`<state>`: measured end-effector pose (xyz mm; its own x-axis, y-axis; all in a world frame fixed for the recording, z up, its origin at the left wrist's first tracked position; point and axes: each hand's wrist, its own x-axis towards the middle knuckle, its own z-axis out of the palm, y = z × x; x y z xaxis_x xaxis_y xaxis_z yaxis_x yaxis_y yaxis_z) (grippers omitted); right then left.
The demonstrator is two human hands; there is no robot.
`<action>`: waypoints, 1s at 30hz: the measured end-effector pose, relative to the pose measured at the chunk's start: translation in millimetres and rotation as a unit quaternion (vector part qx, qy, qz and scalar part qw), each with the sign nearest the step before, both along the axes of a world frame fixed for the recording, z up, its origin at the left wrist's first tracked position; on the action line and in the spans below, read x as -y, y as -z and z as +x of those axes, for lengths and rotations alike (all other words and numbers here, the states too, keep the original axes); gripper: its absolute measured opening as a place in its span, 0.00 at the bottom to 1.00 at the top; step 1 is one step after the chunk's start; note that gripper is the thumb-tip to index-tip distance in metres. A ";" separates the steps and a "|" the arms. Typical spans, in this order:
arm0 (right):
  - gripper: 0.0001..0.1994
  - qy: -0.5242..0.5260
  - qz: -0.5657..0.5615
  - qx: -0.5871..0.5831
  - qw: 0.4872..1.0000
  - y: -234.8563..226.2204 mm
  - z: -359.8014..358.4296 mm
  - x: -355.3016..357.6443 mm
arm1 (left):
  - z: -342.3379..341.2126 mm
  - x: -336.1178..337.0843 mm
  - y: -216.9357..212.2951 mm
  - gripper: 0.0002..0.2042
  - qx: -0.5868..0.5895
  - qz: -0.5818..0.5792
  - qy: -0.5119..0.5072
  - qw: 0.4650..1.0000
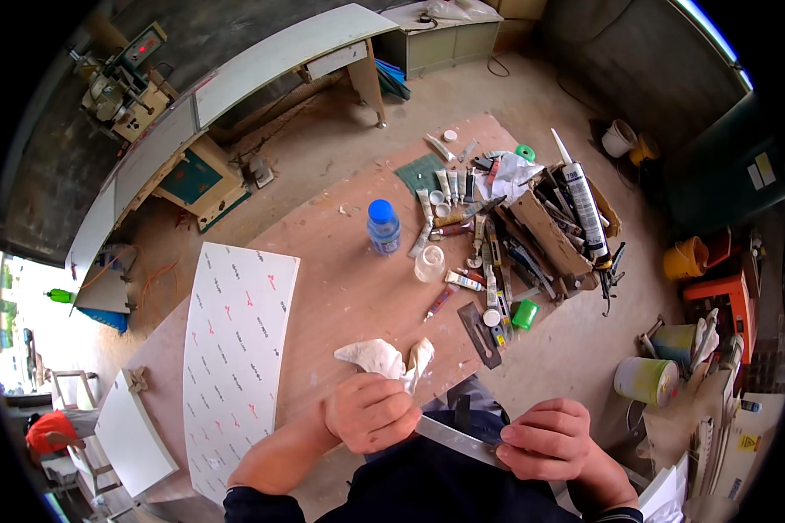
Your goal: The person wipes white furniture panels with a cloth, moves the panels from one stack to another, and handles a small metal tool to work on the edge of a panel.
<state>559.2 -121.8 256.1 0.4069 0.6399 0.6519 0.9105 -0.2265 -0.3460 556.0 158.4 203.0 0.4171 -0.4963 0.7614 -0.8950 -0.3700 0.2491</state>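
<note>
My left hand (pixel 377 413) is closed around a crumpled white cloth (pixel 373 355), whose folds stick out above the fingers. The left end of a long flat grey strip (pixel 453 437), resembling a scraper blade, meets that hand's fingers. My right hand (pixel 547 440) pinches the strip's other end between thumb and fingers. A short black piece (pixel 463 413) shows along the strip's upper edge; whether it is joined to the strip, I cannot tell. Both hands are just off the near edge of the brown table (pixel 323 253), in front of my body.
A blue-capped bottle (pixel 384 228) and an open jar (pixel 429 263) stand mid-table. Rightward lie several paint tubes (pixel 452 187), a box of tools (pixel 549 231) and a sealant cartridge (pixel 586 209). A white printed panel (pixel 235 357) lies left. Paint cans (pixel 645 380) stand right; another person (pixel 52 436) is far left.
</note>
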 end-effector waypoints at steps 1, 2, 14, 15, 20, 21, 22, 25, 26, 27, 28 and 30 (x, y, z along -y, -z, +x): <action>0.08 0.001 -0.002 0.004 1.000 1.0 -1.4 0.7 | 0.0 0.1 -0.5 0.08 0.001 0.004 0.002 1.000; 0.08 0.006 -0.001 0.006 1.000 2.6 -2.8 1.6 | 0.4 0.5 -0.4 0.08 0.002 0.005 0.005 1.000; 0.10 0.066 0.059 -0.072 0.994 19.6 -21.7 12.6 | -2.9 36.5 25.6 0.07 -0.179 -0.109 -0.006 0.978; 0.10 0.079 0.074 -0.091 0.990 22.7 -24.0 15.1 | -4.0 41.2 42.1 0.07 -0.219 -0.140 -0.017 0.966; 0.08 0.262 0.122 -0.202 0.936 28.1 -36.3 54.5 | 14.1 50.6 103.1 0.07 -0.408 -0.151 -0.146 0.888; 0.07 0.313 0.126 -0.239 0.910 31.0 -40.2 63.8 | 19.2 59.5 112.6 0.08 -0.392 -0.120 -0.122 0.904; 0.07 0.363 0.130 -0.275 0.881 34.9 -44.3 72.0 | 23.5 68.7 127.2 0.07 -0.384 -0.071 -0.104 0.915; 0.05 0.425 0.297 -0.380 0.766 61.2 -61.1 94.7 | 39.3 108.5 165.4 0.06 -0.345 0.063 -0.059 0.935; 0.05 0.428 0.325 -0.400 0.742 68.1 -65.7 99.5 | 49.6 127.1 171.6 0.05 -0.328 0.095 -0.055 0.938; 0.05 0.427 0.354 -0.420 0.718 73.9 -69.2 103.9 | 60.3 142.7 177.0 0.05 -0.309 0.127 -0.053 0.941; 0.05 0.426 0.382 -0.438 0.693 79.1 -72.3 108.0 | 70.9 156.6 184.2 0.03 -0.286 0.154 -0.046 0.945; 0.04 0.447 0.384 -0.447 0.673 87.6 -77.1 112.6 | 92.7 179.9 200.0 0.01 -0.237 0.209 -0.030 0.948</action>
